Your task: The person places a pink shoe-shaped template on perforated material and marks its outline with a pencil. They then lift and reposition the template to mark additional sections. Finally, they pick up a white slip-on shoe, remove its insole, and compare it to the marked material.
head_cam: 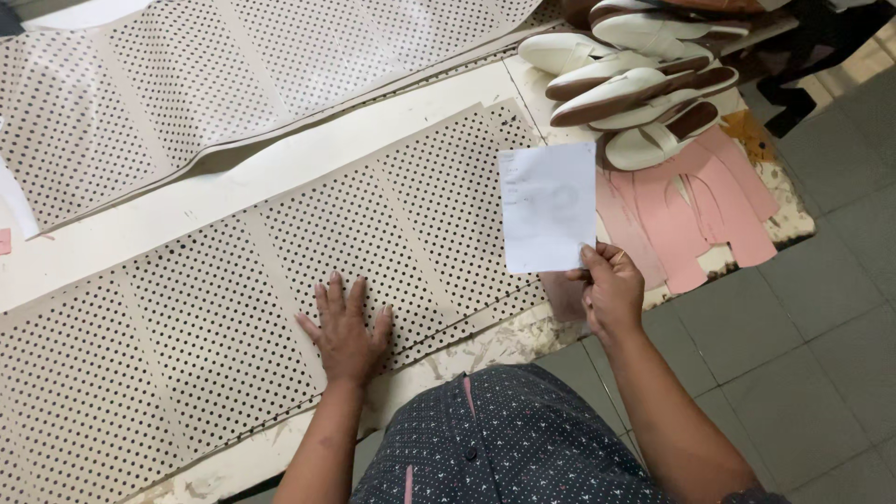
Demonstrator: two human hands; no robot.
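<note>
My left hand [345, 329] lies flat and open on the holey sheet [280, 280]. My right hand [611, 289] pinches a white paper [549, 205]. The paper could slip, because I only hold its corner.

Left hand [343, 329] flat, right hand [611, 287] pinching

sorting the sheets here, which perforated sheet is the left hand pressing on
The nearer perforated sheet, under the flat left hand; the farther perforated sheet lies untouched.
</note>
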